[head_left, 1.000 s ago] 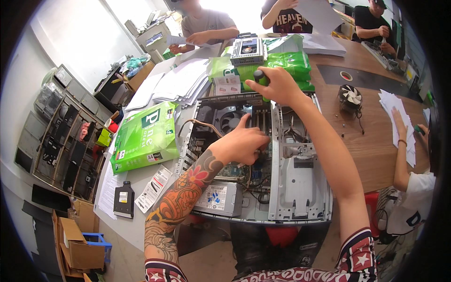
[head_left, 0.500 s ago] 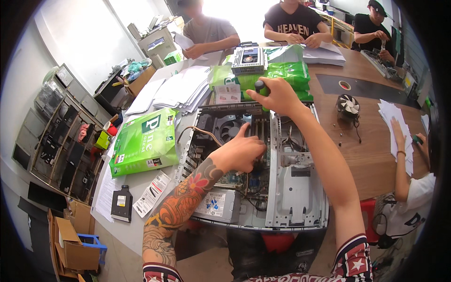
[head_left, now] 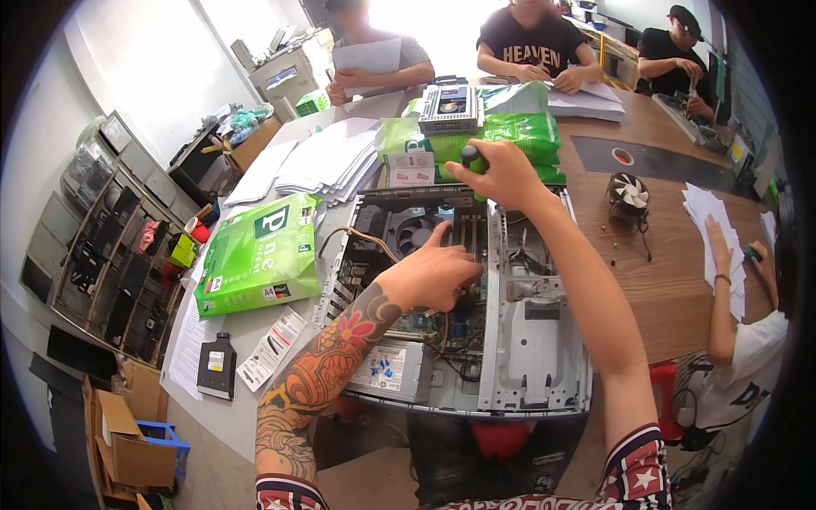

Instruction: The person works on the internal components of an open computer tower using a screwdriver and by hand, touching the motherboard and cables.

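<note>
The computer case (head_left: pixel 534 365) lies open on the table, right in front of the person, with its insides facing up. The right hand (head_left: pixel 503 172) is wrapped round the handle of a screwdriver (head_left: pixel 470 155), dark at the top and green lower down, held upright over the far edge of the case; its tip is hidden. The left hand (head_left: pixel 438 274) reaches into the case above the motherboard (head_left: pixel 416 323), thumb raised beside the round cooling fan (head_left: pixel 416 234) and the other fingers bent downward (whether they grip anything, I cannot tell). A boxy power supply (head_left: pixel 393 372), blue marks on its label, sits in the near left part of the case, next to the left forearm.

Left of the case are a green paper pack (head_left: pixel 255 255), a blister card (head_left: pixel 272 348) and a flat black module (head_left: pixel 218 367). Beyond its far edge, a metal drive unit (head_left: pixel 449 110) rests on green packs (head_left: pixel 518 127). To the right, a loose CPU cooler (head_left: pixel 629 197) stands on the wood, near a roll of tape (head_left: pixel 623 156)
</note>
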`<state>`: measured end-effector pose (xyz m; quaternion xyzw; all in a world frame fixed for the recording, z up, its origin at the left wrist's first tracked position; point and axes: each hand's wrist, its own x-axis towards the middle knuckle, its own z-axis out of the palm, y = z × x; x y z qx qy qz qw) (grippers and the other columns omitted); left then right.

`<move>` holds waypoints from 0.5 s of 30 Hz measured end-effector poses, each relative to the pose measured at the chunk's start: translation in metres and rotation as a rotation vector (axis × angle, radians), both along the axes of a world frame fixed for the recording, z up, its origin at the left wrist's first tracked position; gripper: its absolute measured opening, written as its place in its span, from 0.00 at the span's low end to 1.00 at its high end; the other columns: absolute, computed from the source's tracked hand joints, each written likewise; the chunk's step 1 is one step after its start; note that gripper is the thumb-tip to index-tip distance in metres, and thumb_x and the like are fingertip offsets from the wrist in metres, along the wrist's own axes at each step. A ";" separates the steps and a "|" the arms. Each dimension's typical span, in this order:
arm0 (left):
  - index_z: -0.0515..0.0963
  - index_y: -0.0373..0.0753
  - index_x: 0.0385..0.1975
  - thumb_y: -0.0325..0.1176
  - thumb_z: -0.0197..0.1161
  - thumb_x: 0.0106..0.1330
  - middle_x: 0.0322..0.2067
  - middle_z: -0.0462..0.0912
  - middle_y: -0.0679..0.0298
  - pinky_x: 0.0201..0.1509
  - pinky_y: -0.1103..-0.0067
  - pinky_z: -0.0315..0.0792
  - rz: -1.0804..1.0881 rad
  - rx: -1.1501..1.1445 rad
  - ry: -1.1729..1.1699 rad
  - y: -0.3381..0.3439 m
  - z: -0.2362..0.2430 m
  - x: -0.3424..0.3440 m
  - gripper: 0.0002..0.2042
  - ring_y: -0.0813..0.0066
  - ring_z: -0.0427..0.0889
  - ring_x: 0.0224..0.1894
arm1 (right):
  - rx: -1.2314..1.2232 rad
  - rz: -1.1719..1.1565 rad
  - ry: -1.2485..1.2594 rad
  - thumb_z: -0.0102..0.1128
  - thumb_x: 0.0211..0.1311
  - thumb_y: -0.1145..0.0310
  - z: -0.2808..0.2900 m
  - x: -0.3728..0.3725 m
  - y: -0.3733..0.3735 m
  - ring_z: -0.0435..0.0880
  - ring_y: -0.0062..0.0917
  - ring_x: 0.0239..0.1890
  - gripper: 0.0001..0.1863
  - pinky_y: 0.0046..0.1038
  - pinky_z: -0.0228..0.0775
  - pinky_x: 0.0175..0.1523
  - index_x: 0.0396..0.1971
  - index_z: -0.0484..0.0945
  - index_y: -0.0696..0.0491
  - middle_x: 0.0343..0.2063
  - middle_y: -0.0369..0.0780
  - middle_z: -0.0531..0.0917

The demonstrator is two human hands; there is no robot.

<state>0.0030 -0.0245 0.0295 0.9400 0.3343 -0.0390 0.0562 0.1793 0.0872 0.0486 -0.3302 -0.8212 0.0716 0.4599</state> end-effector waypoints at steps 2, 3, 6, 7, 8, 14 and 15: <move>0.79 0.42 0.32 0.28 0.65 0.50 0.34 0.80 0.65 0.75 0.44 0.44 0.011 -0.001 -0.003 0.000 0.001 0.000 0.09 0.66 0.80 0.50 | 0.026 0.007 -0.001 0.69 0.60 0.54 0.003 -0.001 -0.001 0.78 0.39 0.20 0.21 0.35 0.69 0.32 0.26 0.78 0.60 0.16 0.46 0.78; 0.79 0.42 0.34 0.29 0.66 0.52 0.35 0.81 0.65 0.75 0.44 0.44 0.008 0.002 -0.012 0.001 -0.002 -0.002 0.09 0.66 0.80 0.51 | -0.034 0.013 0.004 0.69 0.60 0.54 0.003 -0.001 -0.002 0.77 0.38 0.19 0.21 0.35 0.69 0.31 0.26 0.78 0.60 0.15 0.46 0.78; 0.81 0.43 0.38 0.31 0.67 0.55 0.37 0.83 0.65 0.75 0.44 0.44 -0.006 0.067 -0.023 0.005 -0.015 -0.003 0.11 0.67 0.80 0.52 | -0.029 0.015 0.018 0.70 0.60 0.54 0.001 0.001 0.000 0.75 0.35 0.17 0.22 0.34 0.68 0.29 0.25 0.77 0.60 0.15 0.46 0.77; 0.81 0.45 0.38 0.31 0.66 0.55 0.35 0.83 0.66 0.75 0.43 0.44 -0.020 0.035 -0.022 0.006 -0.012 0.000 0.10 0.67 0.80 0.51 | 0.015 0.010 0.021 0.70 0.60 0.55 0.000 0.003 0.002 0.74 0.33 0.17 0.22 0.33 0.67 0.28 0.25 0.77 0.60 0.15 0.46 0.77; 0.81 0.45 0.38 0.31 0.66 0.55 0.35 0.83 0.66 0.75 0.43 0.44 0.000 0.054 -0.052 0.007 -0.013 -0.002 0.10 0.67 0.80 0.51 | 0.032 0.030 -0.010 0.70 0.60 0.55 0.005 -0.001 -0.002 0.74 0.33 0.17 0.22 0.33 0.67 0.28 0.25 0.77 0.60 0.15 0.46 0.77; 0.82 0.45 0.35 0.29 0.65 0.53 0.34 0.83 0.65 0.72 0.38 0.42 -0.012 -0.013 0.026 0.013 -0.014 0.000 0.09 0.66 0.81 0.50 | -0.085 -0.054 -0.021 0.69 0.59 0.54 0.005 0.001 0.002 0.72 0.29 0.13 0.21 0.32 0.65 0.25 0.24 0.78 0.59 0.12 0.42 0.76; 0.82 0.45 0.35 0.29 0.65 0.53 0.34 0.83 0.65 0.72 0.38 0.42 -0.003 -0.009 0.007 0.012 -0.015 0.000 0.09 0.66 0.81 0.50 | -0.080 -0.047 -0.041 0.69 0.59 0.54 0.003 0.001 0.003 0.72 0.29 0.13 0.21 0.32 0.65 0.25 0.24 0.78 0.59 0.12 0.42 0.76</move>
